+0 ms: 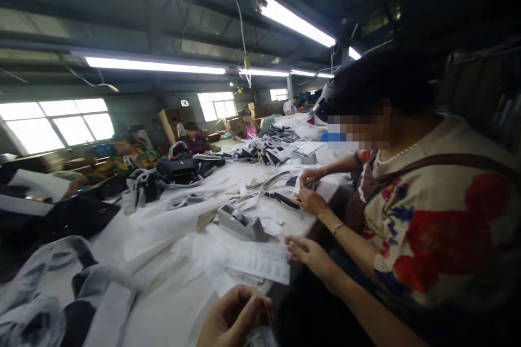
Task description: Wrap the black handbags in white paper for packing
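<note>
At the bottom middle my left hand (pixel 234 314) is closed, thumb and fingertips drawn together. Something pale and greyish shows just below it, but I cannot make out what the fingers hold. My right hand (pixel 311 260) reaches in from the lower right with fingers curled together at the right edge of a white sheet (pixel 260 261) marked in rows. Whether a small piece is between those fingertips is too blurred to tell. The sheet lies at the table's edge. Just behind it stands a grey tape dispenser (pixel 240 223).
Close on my right a co-worker (pixel 431 217) in a flowered top handles a dark strap with both hands. Grey and black straps (pixel 57 293) lie at left, beside black bags (pixel 81 214). More strap pieces (pixel 264 146) are heaped farther along the white-covered table (pixel 163 309). Other people sit opposite.
</note>
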{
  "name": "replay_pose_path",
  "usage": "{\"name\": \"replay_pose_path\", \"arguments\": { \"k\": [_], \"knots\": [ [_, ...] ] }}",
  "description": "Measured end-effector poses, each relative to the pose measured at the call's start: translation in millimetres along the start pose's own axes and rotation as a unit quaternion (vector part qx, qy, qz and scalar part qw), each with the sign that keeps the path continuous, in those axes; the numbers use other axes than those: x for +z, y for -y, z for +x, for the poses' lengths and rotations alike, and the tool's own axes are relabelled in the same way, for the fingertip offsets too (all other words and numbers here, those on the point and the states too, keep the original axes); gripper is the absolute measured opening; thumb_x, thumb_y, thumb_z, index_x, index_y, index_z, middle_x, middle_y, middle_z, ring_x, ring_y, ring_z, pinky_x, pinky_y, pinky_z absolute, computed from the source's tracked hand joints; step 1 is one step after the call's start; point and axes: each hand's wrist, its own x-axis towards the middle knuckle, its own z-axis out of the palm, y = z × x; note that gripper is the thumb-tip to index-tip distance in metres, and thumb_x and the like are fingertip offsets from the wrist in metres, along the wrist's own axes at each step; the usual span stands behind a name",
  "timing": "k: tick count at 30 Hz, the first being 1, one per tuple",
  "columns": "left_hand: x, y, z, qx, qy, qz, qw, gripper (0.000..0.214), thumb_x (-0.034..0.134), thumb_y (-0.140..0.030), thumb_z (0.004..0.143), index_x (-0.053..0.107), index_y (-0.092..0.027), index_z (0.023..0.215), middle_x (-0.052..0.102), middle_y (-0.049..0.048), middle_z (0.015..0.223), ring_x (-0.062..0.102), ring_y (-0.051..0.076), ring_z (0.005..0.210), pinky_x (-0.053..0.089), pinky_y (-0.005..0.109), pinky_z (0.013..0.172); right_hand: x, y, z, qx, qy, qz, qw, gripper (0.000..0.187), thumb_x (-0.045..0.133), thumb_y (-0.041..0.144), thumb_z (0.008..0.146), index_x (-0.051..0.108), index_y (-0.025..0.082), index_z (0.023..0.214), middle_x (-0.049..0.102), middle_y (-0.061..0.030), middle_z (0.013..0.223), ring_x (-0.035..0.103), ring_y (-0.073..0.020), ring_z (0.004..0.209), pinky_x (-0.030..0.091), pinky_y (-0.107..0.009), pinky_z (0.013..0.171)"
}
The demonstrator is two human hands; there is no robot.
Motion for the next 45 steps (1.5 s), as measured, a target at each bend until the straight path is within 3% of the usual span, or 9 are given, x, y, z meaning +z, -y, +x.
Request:
{"name": "replay_pose_path", "arguments": {
  "k": [5,11,15,19,24,28,34,40,45],
  "knots": [
    [-12.2,-14.3,16.1,-0.012,-0.057,-0.048,0.997,0.039,0.078,-0.053,0.074,0.072,-0.017,0.087,0.072,0.0064,0.088,0.068,0.017,0.079,0.054,0.029,0.08,71.0,46.4,7.4,-0.1,0.191,0.04,0.976,0.07,0.056,0.071,0.086,0.064,0.017,0.129,0.067,-0.016,0.127,0.06,-0.0277,0.123,0.044,-0.048,0.105],
    [-31.5,-25.5,41.8,0.006,-0.04,-0.108,0.993,0.035,0.078,-0.046,0.077,0.068,-0.015,0.09,0.073,0.0095,0.102,0.071,0.019,0.09,0.056,0.032,0.086,86.1,40.9,-33.4,-0.076,0.267,0.076,0.958,0.063,0.062,0.059,0.089,0.054,0.024,0.141,0.066,-0.01,0.128,0.058,-0.0248,0.125,0.042,-0.043,0.107],
    [-31.7,-24.1,48.1,0.014,-0.042,-0.085,0.995,0.038,0.077,-0.049,0.076,0.068,-0.015,0.089,0.072,0.0118,0.108,0.071,0.021,0.093,0.057,0.036,0.086,92.8,26.8,-51.5,-0.018,0.182,0.128,0.975,0.06,0.082,0.045,0.075,0.064,0.02,0.127,0.073,-0.0057,0.104,0.068,-0.0201,0.095,0.051,-0.034,0.087],
    [-29.2,-17.7,52.3,0.038,-0.058,-0.06,0.996,0.04,0.075,-0.05,0.079,0.068,-0.016,0.1,0.068,0.0127,0.119,0.068,0.024,0.103,0.055,0.038,0.091,89.6,26.3,-60.3,0.028,0.099,0.154,0.983,0.04,0.083,0.041,0.074,0.072,0.016,0.103,0.075,-0.0055,0.098,0.069,-0.0177,0.087,0.052,-0.031,0.084],
    [-24.1,-1.8,47.8,0.193,-0.145,0.162,0.957,0.031,0.069,-0.047,0.084,0.069,-0.024,0.105,0.061,0.0083,0.126,0.061,0.023,0.112,0.054,0.036,0.09,78.4,27.7,-68.6,0.012,0.043,0.126,0.991,0.037,0.083,0.043,0.075,0.073,0.016,0.098,0.075,-0.0049,0.095,0.068,-0.0177,0.087,0.051,-0.029,0.082],
    [-14.2,11.5,40.2,0.267,-0.105,0.281,0.916,0.022,0.076,-0.045,0.078,0.075,-0.028,0.091,0.065,0.0066,0.115,0.065,0.025,0.102,0.055,0.037,0.084,77.0,26.7,-71.6,-0.01,0.029,0.076,0.997,0.036,0.079,0.046,0.078,0.073,0.015,0.097,0.072,-0.0027,0.084,0.064,-0.0153,0.074,0.049,-0.026,0.069],
    [-12.4,20.7,41.9,0.315,-0.117,0.309,0.89,0.017,0.065,-0.044,0.085,0.079,-0.035,0.088,0.07,0.0041,0.102,0.068,0.024,0.093,0.055,0.033,0.079,75.1,22.3,-74.2,-0.008,0.023,0.089,0.996,0.05,0.082,0.048,0.074,0.067,0.019,0.112,0.071,-0.0019,0.08,0.067,-0.0174,0.071,0.051,-0.028,0.067],
    [-21.3,9.2,42.5,0.315,-0.162,0.288,0.89,0.023,0.064,-0.046,0.088,0.077,-0.035,0.104,0.066,0.0027,0.105,0.065,0.02,0.094,0.051,0.029,0.08,55.2,16.2,-76.6,-0.006,-0.006,-0.006,1.0,0.04,0.077,0.053,0.077,0.07,0.014,0.083,0.069,-0.0038,0.071,0.062,-0.0148,0.062,0.047,-0.025,0.058],
    [-21.6,-5.2,45.9,0.306,-0.18,0.263,0.897,0.026,0.063,-0.046,0.089,0.077,-0.03,0.104,0.063,0.0029,0.101,0.061,0.019,0.096,0.047,0.03,0.086,48.7,25.2,-83.9,0.005,0.005,0.096,0.995,0.056,0.078,0.053,0.078,0.066,0.019,0.121,0.061,0.0027,0.072,0.052,-0.0083,0.056,0.043,-0.022,0.055]
  ]
}}
